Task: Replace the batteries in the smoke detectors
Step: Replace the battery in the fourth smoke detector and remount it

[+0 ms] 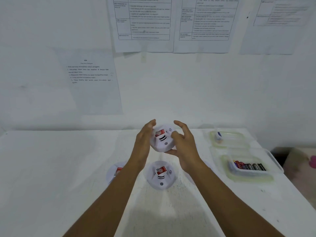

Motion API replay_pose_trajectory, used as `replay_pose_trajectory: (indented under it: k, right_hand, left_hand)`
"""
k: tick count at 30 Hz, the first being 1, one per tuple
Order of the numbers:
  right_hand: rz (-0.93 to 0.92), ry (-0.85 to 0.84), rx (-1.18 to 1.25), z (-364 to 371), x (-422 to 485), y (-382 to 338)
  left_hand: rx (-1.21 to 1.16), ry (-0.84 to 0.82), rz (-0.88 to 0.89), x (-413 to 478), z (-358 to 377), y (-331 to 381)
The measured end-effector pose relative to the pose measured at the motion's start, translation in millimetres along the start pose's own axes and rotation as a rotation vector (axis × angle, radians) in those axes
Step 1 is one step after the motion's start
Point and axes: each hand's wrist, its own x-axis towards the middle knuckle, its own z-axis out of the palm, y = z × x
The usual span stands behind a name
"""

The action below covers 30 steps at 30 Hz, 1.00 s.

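A white round smoke detector point(162, 141) with a red label is held up above the table, between both hands. My left hand point(142, 142) lies with nearly straight fingers flat against its left side. My right hand point(183, 144) grips its right side, thumb under the rim and fingers curled over the top. A second smoke detector point(160, 175) lies on the table point(51, 168) below them. A third smoke detector point(114, 171) lies to the left, partly hidden by my left forearm.
A clear plastic tray point(273, 165) at the right holds several dark and red batteries point(248, 166). Behind it stands another clear tray point(239, 134) holding a small white and blue item. Printed sheets hang on the white wall behind. The table's right edge runs diagonally.
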Motion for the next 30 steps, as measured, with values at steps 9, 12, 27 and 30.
replay_pose_trajectory:
  k: [9,12,27,30]
  right_hand:
    - [-0.196,-0.143,-0.357,-29,5,23]
    - [-0.294,-0.125,-0.499,-34,4,27]
    - [-0.386,-0.047,-0.554,-40,9,34]
    - [-0.398,-0.047,-0.557,-40,9,34]
  left_hand:
    - [0.137,0.020,0.121,-12,-8,-19]
    - [0.164,-0.019,0.132,-13,-11,-22]
    - [0.190,-0.051,0.190,-7,-9,-25]
    - [0.190,-0.047,0.203,-6,-8,-27]
